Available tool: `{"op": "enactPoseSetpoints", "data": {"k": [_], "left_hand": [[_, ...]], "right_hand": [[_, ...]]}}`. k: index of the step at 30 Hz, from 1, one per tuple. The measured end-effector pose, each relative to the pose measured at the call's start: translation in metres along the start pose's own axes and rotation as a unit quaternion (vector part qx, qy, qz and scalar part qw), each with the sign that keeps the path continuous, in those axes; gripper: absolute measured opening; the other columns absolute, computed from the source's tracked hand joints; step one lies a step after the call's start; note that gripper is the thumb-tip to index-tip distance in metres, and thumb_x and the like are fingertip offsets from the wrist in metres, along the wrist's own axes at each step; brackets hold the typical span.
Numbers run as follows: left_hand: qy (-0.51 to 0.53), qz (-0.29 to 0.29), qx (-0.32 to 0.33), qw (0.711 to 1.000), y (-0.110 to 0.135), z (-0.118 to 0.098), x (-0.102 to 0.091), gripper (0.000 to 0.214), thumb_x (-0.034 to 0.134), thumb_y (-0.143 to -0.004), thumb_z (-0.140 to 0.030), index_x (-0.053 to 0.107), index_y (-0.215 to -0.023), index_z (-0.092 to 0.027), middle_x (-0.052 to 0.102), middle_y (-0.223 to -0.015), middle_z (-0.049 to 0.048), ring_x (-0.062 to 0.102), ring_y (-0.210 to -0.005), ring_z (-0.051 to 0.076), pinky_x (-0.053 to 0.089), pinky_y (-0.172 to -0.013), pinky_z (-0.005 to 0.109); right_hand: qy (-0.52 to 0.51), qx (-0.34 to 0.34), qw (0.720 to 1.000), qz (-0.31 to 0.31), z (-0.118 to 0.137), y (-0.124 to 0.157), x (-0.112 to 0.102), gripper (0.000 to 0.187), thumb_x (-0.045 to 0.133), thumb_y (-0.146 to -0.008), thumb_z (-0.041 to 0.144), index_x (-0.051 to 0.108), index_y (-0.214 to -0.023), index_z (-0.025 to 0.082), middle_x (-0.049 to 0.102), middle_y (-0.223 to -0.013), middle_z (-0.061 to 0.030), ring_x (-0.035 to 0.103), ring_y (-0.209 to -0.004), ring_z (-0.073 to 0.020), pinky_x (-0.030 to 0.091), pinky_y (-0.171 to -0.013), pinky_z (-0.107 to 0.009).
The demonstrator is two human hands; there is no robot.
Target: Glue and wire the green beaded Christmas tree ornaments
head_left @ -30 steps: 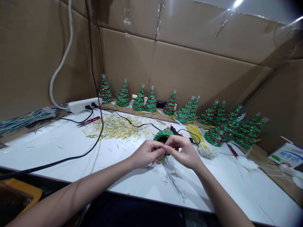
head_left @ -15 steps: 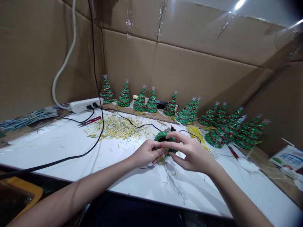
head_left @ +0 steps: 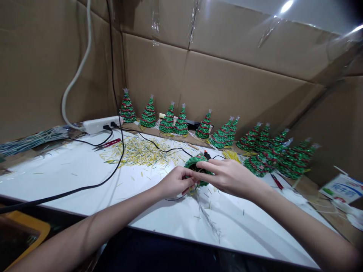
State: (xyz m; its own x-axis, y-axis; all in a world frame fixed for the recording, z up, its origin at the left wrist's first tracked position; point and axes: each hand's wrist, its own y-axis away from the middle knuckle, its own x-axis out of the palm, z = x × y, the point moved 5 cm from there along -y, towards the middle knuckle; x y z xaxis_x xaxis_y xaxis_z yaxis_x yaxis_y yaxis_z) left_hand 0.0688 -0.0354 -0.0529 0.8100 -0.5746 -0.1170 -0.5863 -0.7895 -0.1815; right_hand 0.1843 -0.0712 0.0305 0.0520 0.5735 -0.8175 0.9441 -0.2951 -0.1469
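My left hand (head_left: 175,182) is closed around the base of a small green beaded Christmas tree (head_left: 195,165) held on its side over the white table (head_left: 70,170), its hollow bottom facing me. My right hand (head_left: 227,176) reaches across from the right, its thumb and forefinger pinched at the tree's open bottom, the other fingers loosely curled over it. Thin wires (head_left: 208,221) hang from the tree down onto the table. What the right fingertips pinch is too small to make out.
A row of finished green trees (head_left: 181,121) stands along the cardboard back wall, with more (head_left: 279,156) lying at the right. Yellow wire clippings (head_left: 138,153), red snips (head_left: 109,144), a power strip (head_left: 100,125), black cables (head_left: 85,189) and a carton (head_left: 342,188) lie about.
My right hand has swung from close beside the left to reaching in more from the right, fingers now stretched over the tree's base. The left hand has stayed put.
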Motion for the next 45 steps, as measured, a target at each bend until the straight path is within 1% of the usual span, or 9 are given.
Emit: {"op": "enactPoseSetpoints", "data": {"k": [6,10,12,17,19,23,29,37,45], "left_hand": [[0.004,-0.004,-0.003,1.000,0.000,-0.002,-0.001,0.027,0.055,-0.081,-0.030,0.053,-0.061,-0.013,0.042,-0.039,-0.0057,0.037,-0.034,0.006,0.025,-0.037,0.017],[0.020,0.008,-0.002,1.000,0.001,-0.002,0.000,0.028,0.056,-0.082,-0.037,0.060,-0.072,-0.010,0.044,-0.042,-0.0055,0.038,-0.035,0.005,0.028,-0.037,0.017],[0.030,0.002,-0.004,1.000,0.001,-0.002,-0.001,0.032,0.058,-0.081,-0.040,0.060,-0.071,-0.010,0.045,-0.043,-0.0049,0.038,-0.035,0.005,0.028,-0.037,0.017],[0.077,-0.026,0.001,0.997,0.000,-0.001,-0.004,0.035,0.061,-0.077,-0.044,0.060,-0.073,-0.009,0.050,-0.050,-0.0034,0.039,-0.035,0.003,0.026,-0.036,0.016],[0.088,-0.048,0.009,0.995,-0.001,0.000,-0.006,0.037,0.061,-0.078,-0.046,0.060,-0.076,-0.009,0.052,-0.054,-0.0030,0.040,-0.035,0.003,0.026,-0.036,0.016],[0.077,-0.091,0.028,0.993,0.001,0.001,-0.007,0.036,0.058,-0.081,-0.045,0.057,-0.071,-0.011,0.043,-0.042,-0.0071,0.036,-0.034,0.003,0.027,-0.038,0.016],[0.053,-0.134,0.036,0.989,0.003,0.002,-0.006,0.034,0.056,-0.083,-0.043,0.055,-0.069,-0.012,0.045,-0.050,-0.0055,0.037,-0.037,0.004,0.027,-0.039,0.018],[0.020,-0.129,0.045,0.990,0.003,0.004,-0.005,0.031,0.051,-0.088,-0.038,0.053,-0.069,-0.014,0.038,-0.043,-0.0070,0.034,-0.037,0.006,0.026,-0.040,0.019],[0.013,-0.131,0.052,0.990,0.004,0.005,-0.005,0.029,0.051,-0.088,-0.037,0.054,-0.071,-0.013,0.040,-0.046,-0.0063,0.036,-0.038,0.006,0.028,-0.040,0.018]], "right_hand": [[-0.014,-0.022,0.999,0.019,0.000,0.000,0.002,0.042,0.043,-0.090,0.010,0.050,-0.129,0.024,0.061,-0.107,-0.0065,0.056,-0.076,-0.0139,0.040,-0.054,-0.024],[-0.178,0.068,0.981,-0.032,-0.011,0.004,-0.001,0.039,0.051,-0.086,0.016,0.052,-0.125,0.025,0.061,-0.108,-0.0063,0.060,-0.082,-0.0142,0.045,-0.062,-0.023],[-0.318,0.184,0.927,-0.073,-0.021,0.010,0.004,0.036,0.057,-0.083,0.022,0.053,-0.119,0.021,0.061,-0.105,-0.0068,0.060,-0.075,-0.0130,0.047,-0.061,-0.024],[-0.611,0.413,0.665,-0.115,-0.009,0.025,0.048,0.030,0.059,-0.081,0.036,0.050,-0.103,0.018,0.058,-0.081,-0.0006,0.050,-0.045,-0.0081,0.039,-0.036,-0.021],[-0.588,0.464,0.634,-0.192,0.003,0.031,0.057,0.029,0.059,-0.083,0.037,0.050,-0.104,0.019,0.058,-0.079,0.0006,0.047,-0.043,-0.0075,0.040,-0.036,-0.022],[-0.428,0.455,0.731,-0.275,0.030,0.029,0.053,0.021,0.055,-0.087,0.028,0.060,-0.104,0.018,0.063,-0.077,-0.0034,0.054,-0.055,-0.0112,0.046,-0.048,-0.024],[-0.314,0.370,0.832,-0.268,0.046,0.021,0.043,0.037,0.050,-0.088,0.020,0.053,-0.125,0.018,0.067,-0.084,-0.0052,0.050,-0.048,-0.0099,0.044,-0.048,-0.025],[-0.303,0.354,0.852,-0.239,0.048,0.019,0.046,0.042,0.047,-0.090,0.022,0.048,-0.131,0.013,0.068,-0.091,-0.0081,0.055,-0.052,-0.0111,0.046,-0.052,-0.026],[-0.327,0.369,0.836,-0.241,0.048,0.020,0.046,0.040,0.048,-0.089,0.022,0.050,-0.128,0.011,0.068,-0.088,-0.0068,0.050,-0.046,-0.0086,0.044,-0.050,-0.025]]}}
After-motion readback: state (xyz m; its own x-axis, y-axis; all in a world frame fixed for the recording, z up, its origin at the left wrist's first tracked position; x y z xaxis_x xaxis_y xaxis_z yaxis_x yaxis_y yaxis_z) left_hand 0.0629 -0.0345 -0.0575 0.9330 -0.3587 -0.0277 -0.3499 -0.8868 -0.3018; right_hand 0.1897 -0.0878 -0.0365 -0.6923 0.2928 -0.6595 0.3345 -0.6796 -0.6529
